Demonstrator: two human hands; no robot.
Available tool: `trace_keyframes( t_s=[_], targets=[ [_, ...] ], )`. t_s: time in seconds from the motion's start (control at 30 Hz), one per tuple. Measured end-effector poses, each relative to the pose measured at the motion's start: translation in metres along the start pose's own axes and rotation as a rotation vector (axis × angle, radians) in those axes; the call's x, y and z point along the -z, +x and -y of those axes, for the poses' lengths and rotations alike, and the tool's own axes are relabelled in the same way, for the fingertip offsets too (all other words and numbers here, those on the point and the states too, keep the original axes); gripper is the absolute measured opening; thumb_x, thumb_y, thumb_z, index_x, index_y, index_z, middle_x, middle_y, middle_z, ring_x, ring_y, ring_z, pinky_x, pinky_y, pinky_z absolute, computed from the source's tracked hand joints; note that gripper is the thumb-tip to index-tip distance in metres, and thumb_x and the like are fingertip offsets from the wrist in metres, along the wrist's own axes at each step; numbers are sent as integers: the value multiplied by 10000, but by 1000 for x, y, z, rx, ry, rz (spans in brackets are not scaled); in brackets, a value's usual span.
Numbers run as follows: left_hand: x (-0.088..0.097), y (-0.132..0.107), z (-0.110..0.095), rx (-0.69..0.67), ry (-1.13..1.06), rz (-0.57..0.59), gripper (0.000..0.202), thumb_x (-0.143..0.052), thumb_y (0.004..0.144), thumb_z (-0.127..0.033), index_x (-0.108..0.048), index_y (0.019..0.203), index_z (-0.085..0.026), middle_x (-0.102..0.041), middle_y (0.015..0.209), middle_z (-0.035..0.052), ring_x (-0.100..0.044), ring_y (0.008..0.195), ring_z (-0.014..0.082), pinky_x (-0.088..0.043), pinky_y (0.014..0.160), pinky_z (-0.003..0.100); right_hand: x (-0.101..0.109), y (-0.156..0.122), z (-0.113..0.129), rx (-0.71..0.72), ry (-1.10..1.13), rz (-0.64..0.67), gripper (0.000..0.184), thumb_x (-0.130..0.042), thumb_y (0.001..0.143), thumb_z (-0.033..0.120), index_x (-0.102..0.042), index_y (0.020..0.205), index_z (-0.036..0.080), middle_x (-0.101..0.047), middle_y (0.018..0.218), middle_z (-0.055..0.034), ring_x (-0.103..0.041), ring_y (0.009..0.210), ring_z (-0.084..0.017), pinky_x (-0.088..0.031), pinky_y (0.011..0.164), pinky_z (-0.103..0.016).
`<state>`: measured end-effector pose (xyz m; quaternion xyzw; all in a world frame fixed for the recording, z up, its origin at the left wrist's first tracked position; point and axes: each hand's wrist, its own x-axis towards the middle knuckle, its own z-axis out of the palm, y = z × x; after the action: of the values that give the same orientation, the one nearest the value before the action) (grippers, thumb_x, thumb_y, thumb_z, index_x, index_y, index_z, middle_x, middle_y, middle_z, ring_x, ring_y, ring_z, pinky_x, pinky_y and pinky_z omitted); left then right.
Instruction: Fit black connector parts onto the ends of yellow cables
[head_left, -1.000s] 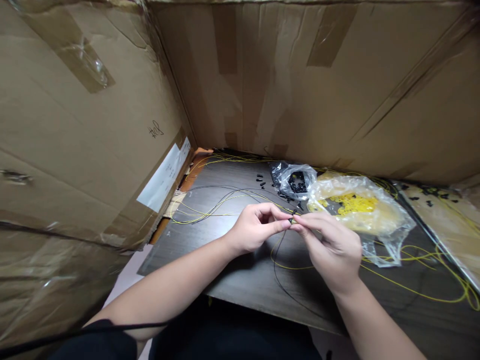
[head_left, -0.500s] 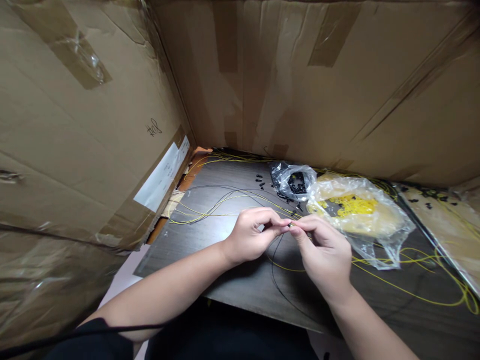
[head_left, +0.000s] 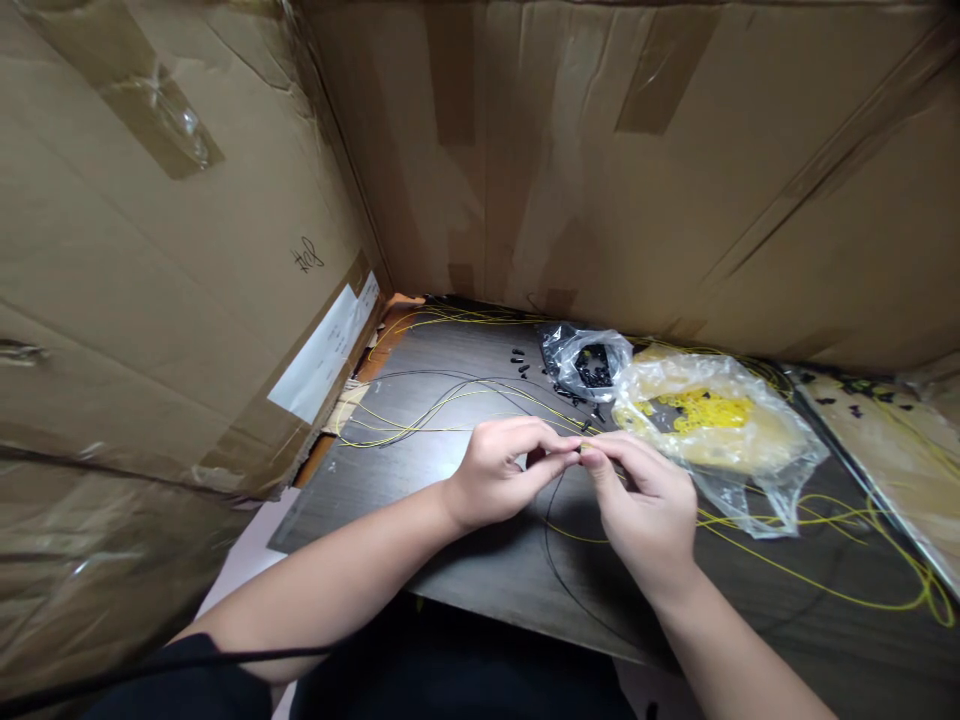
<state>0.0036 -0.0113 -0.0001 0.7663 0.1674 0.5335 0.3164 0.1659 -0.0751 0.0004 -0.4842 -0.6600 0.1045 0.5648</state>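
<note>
Wire end, too small to make out in detail, sat pinched between the fingertips of both my hands, just above the middle of the dark table. At far left a large cardboard box walled the scene, with a white label stuck near its lower corner. Right of the box, loose black and yellow wires lay curved across the table's left half. My left hand, forearm stretching from the near left, had thumb and forefinger closed on the wire end, the other fingers curled. My right hand, from the near right, pressed thumb and forefinger on the same spot, so the tips of the two hands touched. A thin black wire ran from the pinch in a curve between my wrists. Beyond my right hand lay a clear bag of black parts, and just right of it a bigger clear bag of yellow parts. Yellow wires trailed over the table's right side, near a pale board at the far right edge, dotted with black bits.
</note>
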Motion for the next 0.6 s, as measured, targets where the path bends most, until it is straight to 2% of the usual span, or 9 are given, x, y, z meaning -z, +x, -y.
trace_keyframes(
  t_s=[0.2,0.33,0.43,0.6],
  targets=[
    [0,5,-3,227,-33,-34,100,-752,829,-223,-767,860,-129,-762,778,70,-626,594,98,-512,571,203,3,4,1,24,-11,44,184,-633,927,127,-741,1044,218,-712,971,-46,-660,875,-162,-524,780,-302],
    [-1,5,-1,335,-81,-13,159,-764,822,-272,-769,851,-116,-740,706,61,-605,560,96,-478,521,196,5,5,1,54,-80,-12,192,-684,896,131,-725,1073,196,-700,953,-52,-652,861,-164,-522,789,-310],
    [-1,4,1,304,-77,-5,144,-769,818,-253,-761,833,-110,-752,740,70,-625,581,98,-493,542,197,5,5,0,57,-78,-15,127,-691,890,128,-722,995,193,-699,918,-47,-652,854,-169,-525,786,-315],
    [-2,1,2,117,49,-1,81,-732,852,-204,-733,823,-129,-761,792,73,-671,648,115,-529,616,219,2,2,-2,-49,-7,7,76,-659,917,157,-718,930,203,-699,898,-36,-658,838,-167,-527,764,-306]
  ],
)
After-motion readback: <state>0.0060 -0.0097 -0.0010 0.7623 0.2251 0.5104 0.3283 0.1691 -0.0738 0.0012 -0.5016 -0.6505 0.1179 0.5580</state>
